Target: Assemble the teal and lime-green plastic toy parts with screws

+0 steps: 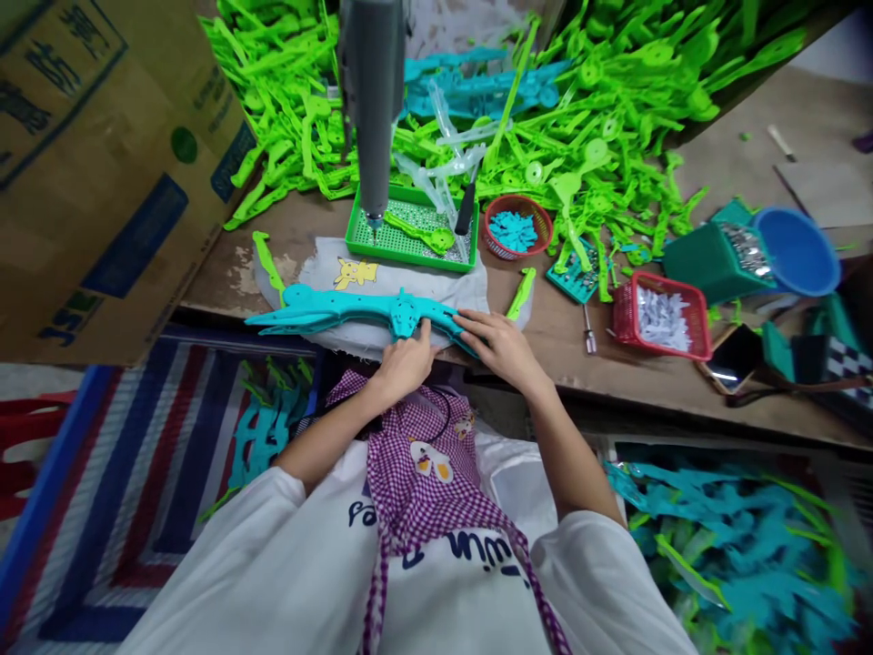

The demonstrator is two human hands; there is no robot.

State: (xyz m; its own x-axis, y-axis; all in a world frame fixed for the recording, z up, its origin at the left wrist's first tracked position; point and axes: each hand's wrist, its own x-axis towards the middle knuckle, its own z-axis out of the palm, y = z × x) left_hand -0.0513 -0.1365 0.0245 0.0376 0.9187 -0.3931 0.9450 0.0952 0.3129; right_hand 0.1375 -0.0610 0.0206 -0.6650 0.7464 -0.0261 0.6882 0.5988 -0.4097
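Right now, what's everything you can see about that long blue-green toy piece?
The teal piece is long, flat plastic with pointed prongs at its left end, bumps in the middle and holes along it. It lies on a white cloth on the wooden table. The left hand grips its middle; the right hand rests on its right end.

1. Bright, even light falls from above; the green plastic pile [614, 118] at the far side looks vivid, almost glowing.
2. Shadows are soft and short; a darker band lies under the near edge of the table [614, 373].
3. The picture is sharpest in the middle: the teal part [355, 309], the left hand [406, 364] and the right hand [501, 347] have crisp edges.
4. The near corners smear: the teal pieces [737, 546] near right and the striped mat [123, 509] near left blur.
5. Wide-lens bending curves the cardboard box [102, 164] at far left.
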